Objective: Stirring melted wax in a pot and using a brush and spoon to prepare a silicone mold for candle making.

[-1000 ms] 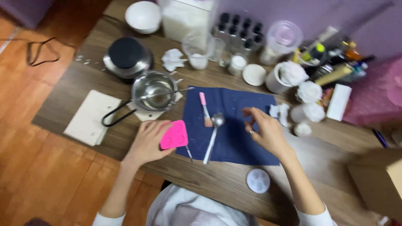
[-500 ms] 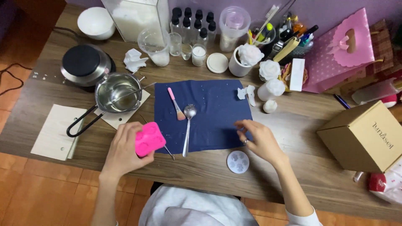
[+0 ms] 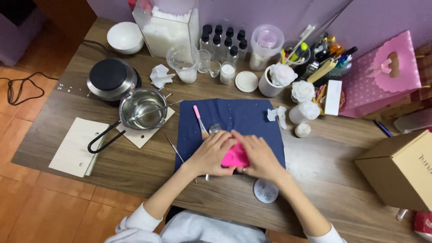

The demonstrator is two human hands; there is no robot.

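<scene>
Both my hands hold a bright pink silicone mould (image 3: 235,157) over the dark blue cloth (image 3: 238,116) at the middle of the wooden table. My left hand (image 3: 210,153) grips its left side and my right hand (image 3: 257,155) grips its right side, fingers curled over the top. A metal spoon (image 3: 214,128) and a small pink-handled brush (image 3: 199,118) lie on the cloth just beyond my fingers, partly hidden by my left hand. A round white mould (image 3: 265,191) lies near the table's front edge by my right wrist.
A steel pouring pot (image 3: 142,109) with a black handle sits on a pale board to the left, behind it a round hotplate (image 3: 112,78). White flower candles (image 3: 303,91), jars, small bottles and a pen cup crowd the back. A cardboard box (image 3: 401,168) stands at right.
My left hand carried the pink mould from the cloth's left edge to its middle. My right hand came in from the right and took hold of the mould's other side.
</scene>
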